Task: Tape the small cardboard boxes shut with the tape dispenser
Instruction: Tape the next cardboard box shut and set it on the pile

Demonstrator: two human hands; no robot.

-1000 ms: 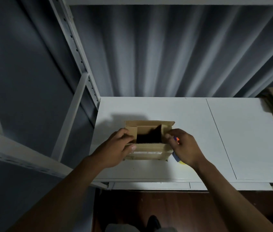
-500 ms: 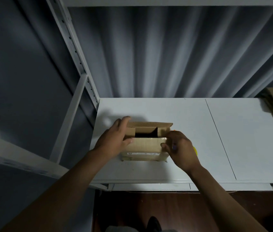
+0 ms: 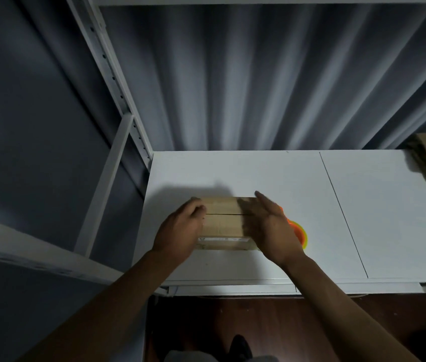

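Bare table (image 3: 389, 218) right of tape dispenser (image 3: 300, 232)

There is one view only, from the camera on my head, wide-angle and tilted forward and down over the white table (image 3: 232, 173). It sits close enough that both my forearms run in from the bottom edge, my left hand (image 3: 180, 231) and right hand (image 3: 272, 228) landing near the middle of the frame on the cardboard box (image 3: 222, 218). The curtain (image 3: 259, 74) fills the top (its folds fan outward from the lens), and the floor shows below the table's near edge
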